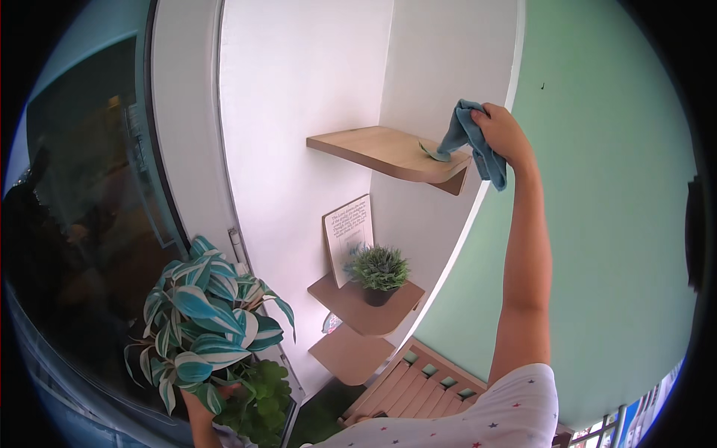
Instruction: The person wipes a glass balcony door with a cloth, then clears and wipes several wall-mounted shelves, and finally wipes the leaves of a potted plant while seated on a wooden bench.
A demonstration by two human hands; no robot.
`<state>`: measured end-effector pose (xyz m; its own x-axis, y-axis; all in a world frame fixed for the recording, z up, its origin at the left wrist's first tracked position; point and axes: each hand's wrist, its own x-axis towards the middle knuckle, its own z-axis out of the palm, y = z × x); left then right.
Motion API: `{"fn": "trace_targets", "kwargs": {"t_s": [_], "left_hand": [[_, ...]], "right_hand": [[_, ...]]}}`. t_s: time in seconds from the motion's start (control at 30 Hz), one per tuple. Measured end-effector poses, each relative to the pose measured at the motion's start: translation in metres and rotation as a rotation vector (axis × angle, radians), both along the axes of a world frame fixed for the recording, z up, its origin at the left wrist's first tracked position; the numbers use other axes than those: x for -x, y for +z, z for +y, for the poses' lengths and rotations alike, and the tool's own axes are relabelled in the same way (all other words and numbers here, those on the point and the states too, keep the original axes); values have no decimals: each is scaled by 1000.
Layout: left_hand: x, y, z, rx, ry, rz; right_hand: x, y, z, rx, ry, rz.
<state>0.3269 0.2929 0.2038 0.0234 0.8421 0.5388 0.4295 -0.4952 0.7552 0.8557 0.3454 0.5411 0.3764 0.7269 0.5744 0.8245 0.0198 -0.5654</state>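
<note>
In my raised right hand (501, 131) is a bunched blue cloth (475, 137). One end of it hangs onto the top of the upper wooden corner shelf (369, 147), near its right end. A thin green-edged piece (434, 153) lies there against the cloth; whether it is a leaf or a cloth corner is unclear. At lower left, my left hand (228, 390) holds a plant with white-striped leaves (210, 313) from below. Foliage covers most of that hand, and no pot shows under the leaves.
A lower corner shelf (341, 305) bears a small potted plant (381, 271) and a leaning plaque with writing (348, 235). Another shelf (353, 355) sits beneath. A slatted wooden bench (414, 389) stands below, a green-leaved plant (260, 400) at lower left, and dark glass (84, 185) at left.
</note>
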Motion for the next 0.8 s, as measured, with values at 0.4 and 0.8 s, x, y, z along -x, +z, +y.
{"fn": "trace_targets", "kwargs": {"t_s": [0.4,0.8], "left_hand": [[-63,-21,29,111,-193,-266],[-144,-9,45,210,-432,-520]], "right_hand": [[-6,-24,101,-437,68,-39],[35,0,-6,-119,51,-318]]}}
